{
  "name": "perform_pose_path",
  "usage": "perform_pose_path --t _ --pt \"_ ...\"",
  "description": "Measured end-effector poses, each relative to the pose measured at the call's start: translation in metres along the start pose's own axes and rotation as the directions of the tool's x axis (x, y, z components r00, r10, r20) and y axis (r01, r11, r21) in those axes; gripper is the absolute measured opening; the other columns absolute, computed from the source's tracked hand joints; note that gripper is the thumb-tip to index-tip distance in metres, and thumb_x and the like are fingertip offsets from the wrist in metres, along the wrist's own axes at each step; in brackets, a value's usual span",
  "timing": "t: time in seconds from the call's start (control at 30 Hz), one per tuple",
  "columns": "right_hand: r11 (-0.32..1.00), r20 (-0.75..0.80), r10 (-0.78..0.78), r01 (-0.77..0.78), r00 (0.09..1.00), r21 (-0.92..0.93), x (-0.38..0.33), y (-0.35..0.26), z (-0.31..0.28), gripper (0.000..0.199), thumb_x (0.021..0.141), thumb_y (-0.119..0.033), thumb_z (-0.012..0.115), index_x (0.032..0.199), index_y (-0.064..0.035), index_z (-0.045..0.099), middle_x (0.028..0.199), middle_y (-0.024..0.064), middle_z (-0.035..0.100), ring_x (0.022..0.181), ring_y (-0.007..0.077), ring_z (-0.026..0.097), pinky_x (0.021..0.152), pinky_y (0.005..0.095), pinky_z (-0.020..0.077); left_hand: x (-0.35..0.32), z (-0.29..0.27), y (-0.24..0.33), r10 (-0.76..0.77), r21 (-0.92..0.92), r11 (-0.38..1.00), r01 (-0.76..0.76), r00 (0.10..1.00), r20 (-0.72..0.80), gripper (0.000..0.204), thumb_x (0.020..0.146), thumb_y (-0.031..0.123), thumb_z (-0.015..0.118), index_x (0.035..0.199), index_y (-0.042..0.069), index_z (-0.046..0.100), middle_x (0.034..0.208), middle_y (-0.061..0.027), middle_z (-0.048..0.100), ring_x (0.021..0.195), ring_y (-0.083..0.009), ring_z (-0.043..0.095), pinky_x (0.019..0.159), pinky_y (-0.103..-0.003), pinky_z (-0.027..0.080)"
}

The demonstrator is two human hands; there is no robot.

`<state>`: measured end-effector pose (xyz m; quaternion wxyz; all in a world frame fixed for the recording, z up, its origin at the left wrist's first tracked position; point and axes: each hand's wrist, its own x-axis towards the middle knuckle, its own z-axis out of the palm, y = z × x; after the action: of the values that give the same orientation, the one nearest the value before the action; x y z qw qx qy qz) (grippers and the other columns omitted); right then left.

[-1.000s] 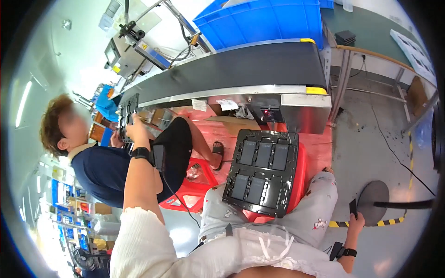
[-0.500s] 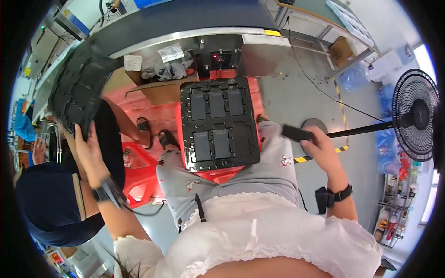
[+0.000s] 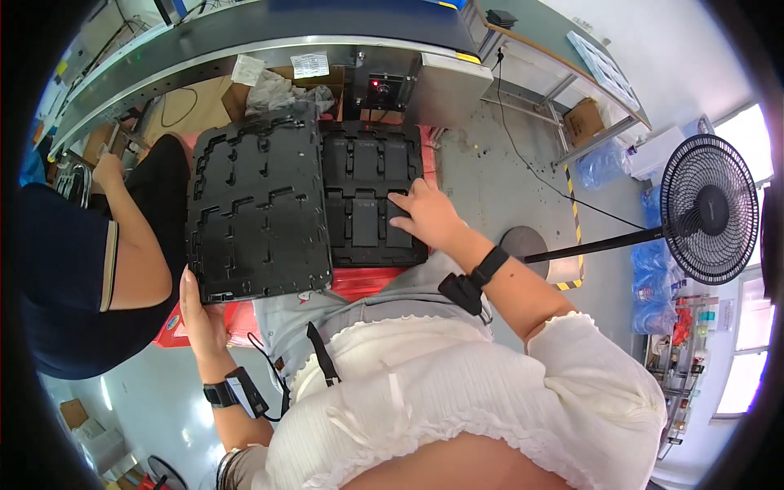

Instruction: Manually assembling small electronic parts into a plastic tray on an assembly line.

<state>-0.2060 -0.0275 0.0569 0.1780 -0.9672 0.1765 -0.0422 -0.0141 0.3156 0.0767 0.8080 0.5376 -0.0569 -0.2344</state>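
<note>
head view: left grip (image 3: 198, 314) clasping empty black tray (image 3: 257, 208) from beneath, right grip (image 3: 429, 214) flat, loose, atop filled tray (image 3: 359, 175)

Empty tray (image 3: 257, 212) left of filled tray (image 3: 371, 192); conveyor (image 3: 245, 37) behind both; fan (image 3: 710, 208) far right.

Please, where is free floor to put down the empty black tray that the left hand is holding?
Bare grey floor lies right of the filled tray, between it, the fan base and the table legs. The empty tray in the left hand fills the left; a co-worker's arm crowds there. The right hand rests on the filled tray.
</note>
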Motion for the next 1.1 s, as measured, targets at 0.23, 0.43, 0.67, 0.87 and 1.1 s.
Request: perform_pose_path --t 0.23,0.43,0.67,0.87,1.1 --pt "0.935 -0.211 -0.207 0.129 0.955 -0.331 -0.042 0.008 0.041 0.05 0.085 -0.036 0.06 0.122 -0.0029 0.055 0.129 0.0123 0.05 0.119 0.0282 0.046 0.094 0.042 0.039 0.008 0.014 -0.028 -0.09 -0.276 0.956 0.101 0.995 0.051 0.038 0.098 0.027 0.047 0.127 0.002 0.05 0.123 -0.0087 0.057 0.11 -0.0207 0.057 0.088 -0.036 0.052" --pt "0.827 -0.297 0.22 -0.016 0.929 0.562 -0.043 0.02 0.023 0.048 0.09 -0.034 0.055 0.123 0.0005 0.053 0.124 0.0203 0.052 0.117 0.0354 0.047 0.099 0.0428 0.0363 0.015 0.069 -0.063 -0.156 0.257 0.961 0.103 0.969 0.193 0.044 0.095 0.03 0.053 0.131 0.006 0.046 0.124 -0.0097 0.052 0.109 -0.0209 0.053 0.091 -0.032 0.045" --pt "0.84 -0.09 0.471 -0.415 0.878 0.349 -0.032 0.044 0.042 0.064 0.087 -0.046 0.057 0.118 0.0092 0.052 0.116 0.0303 0.053 0.108 0.0413 0.052 0.096 0.0441 0.0396 0.063 0.072 -0.132 -0.264 0.511 0.849 0.135 0.946 0.188 0.043 0.096 0.027 0.05 0.132 0.003 0.046 0.118 -0.0093 0.056 0.109 -0.0191 0.052 0.095 -0.03 0.04" --pt "0.481 0.391 0.464 -0.597 0.795 0.642 -0.014 0.038 0.018 0.063 0.093 -0.049 0.042 0.109 0.0099 0.057 0.09 0.0181 0.062 0.082 0.0304 0.065 0.05 0.0348 0.0526 0.052 0.088 -0.098 -0.489 0.707 0.685 0.178 0.832 0.264 0.038 0.096 0.024 0.046 0.126 0.001 0.05 0.114 -0.0102 0.06 0.105 -0.0216 0.056 0.092 -0.031 0.042" --pt "0.608 0.358 0.479 -0.597 0.802 0.523 0.0 0.066 0.065 0.063 0.093 -0.048 0.041 0.117 0.0092 0.054 0.108 0.0217 0.061 0.096 0.0322 0.063 0.07 0.0405 0.0553 0.065 0.085 -0.112 -0.405 0.84 0.542 -0.032 0.866 0.294 0.048 0.096 0.03 0.047 0.132 -0.001 0.045 0.119 -0.0166 0.059 0.111 -0.0241 0.054 0.096 -0.032 0.039"
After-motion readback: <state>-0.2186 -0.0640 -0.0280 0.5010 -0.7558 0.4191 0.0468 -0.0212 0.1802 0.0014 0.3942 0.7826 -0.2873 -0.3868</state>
